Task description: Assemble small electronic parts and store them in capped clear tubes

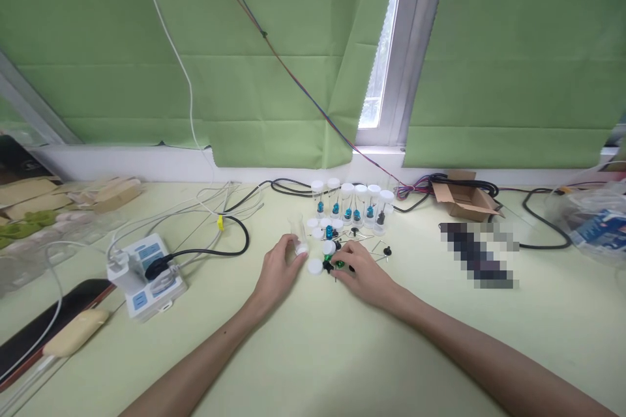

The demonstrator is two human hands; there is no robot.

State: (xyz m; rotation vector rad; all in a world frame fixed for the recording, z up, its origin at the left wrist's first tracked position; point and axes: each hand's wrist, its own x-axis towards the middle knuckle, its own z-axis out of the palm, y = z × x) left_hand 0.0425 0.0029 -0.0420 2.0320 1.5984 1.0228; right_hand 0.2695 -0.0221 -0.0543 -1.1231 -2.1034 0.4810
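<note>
The left hand (278, 270) grasps a clear vial (298, 236) with its fingers, upright on the counter (313, 352). The right hand (364, 273) pinches a small green part (337, 265) just beside a white cap (315, 266). A row of capped vials (353, 205) stands farther back.

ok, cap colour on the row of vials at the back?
White, on all six vials; seen in the head view, beyond both hands.

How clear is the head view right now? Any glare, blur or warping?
Head view: soft, even light, no hard shadows; window gap blown out; edges bowed by the wide lens; a pixelated patch right of the vials; small parts by the right hand are hard to resolve.
</note>
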